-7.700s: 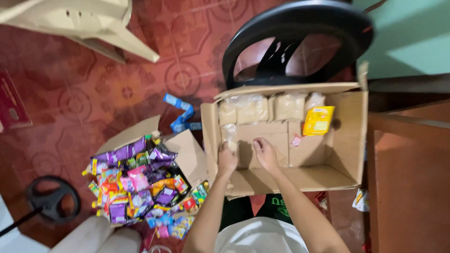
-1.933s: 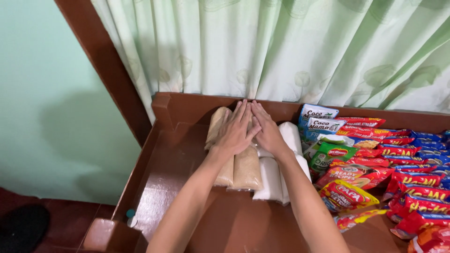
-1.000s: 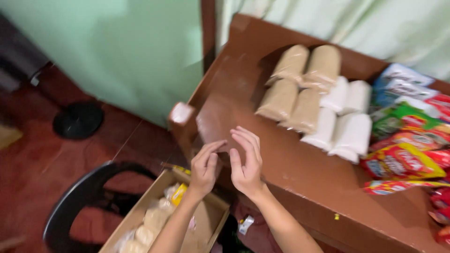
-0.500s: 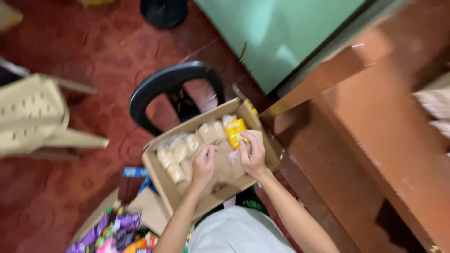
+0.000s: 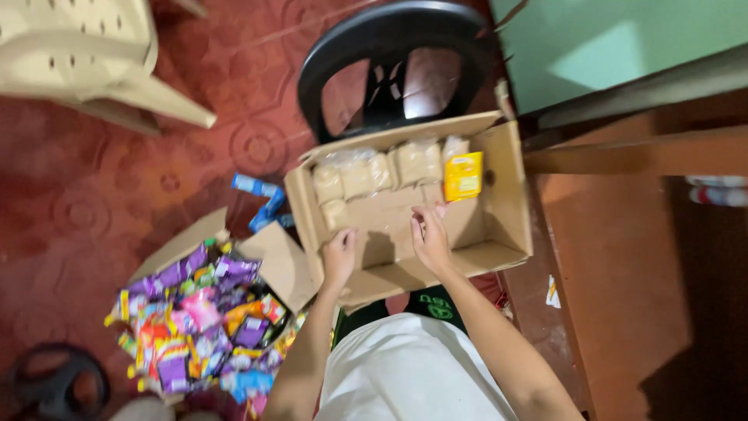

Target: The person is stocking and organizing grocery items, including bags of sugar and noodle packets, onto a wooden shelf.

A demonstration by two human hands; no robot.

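Brown corrugated cardboard makes up the open box [image 5: 483, 226], which rests on the seat of a black round-backed plastic chair [image 5: 389, 47] and serves here as the landmark. Right of the box stands a dark red-brown wooden table [image 5: 647, 257], its edge close to the box's right wall, so little room is left on that side. Left of and below the box, a second, smaller open carton of bright purple, pink and yellow snack packets [image 5: 195, 320] sits on the red patterned floor [image 5: 93, 203].

Along the box's far wall lie pale clear-wrapped biscuit packs [image 5: 374, 173] in a row, with a flat yellow packet [image 5: 463, 176] at their right end. The step in hand looks like reaching in for more packs. The left hand [image 5: 339, 256] rests on the near left part of the box, fingers curled, holding nothing that shows. The right hand [image 5: 430, 238] is inside the box, fingers bent toward the packs, apparently empty. The next move calls for reaching further to the far wall; the near half of the box floor is bare and gives room.
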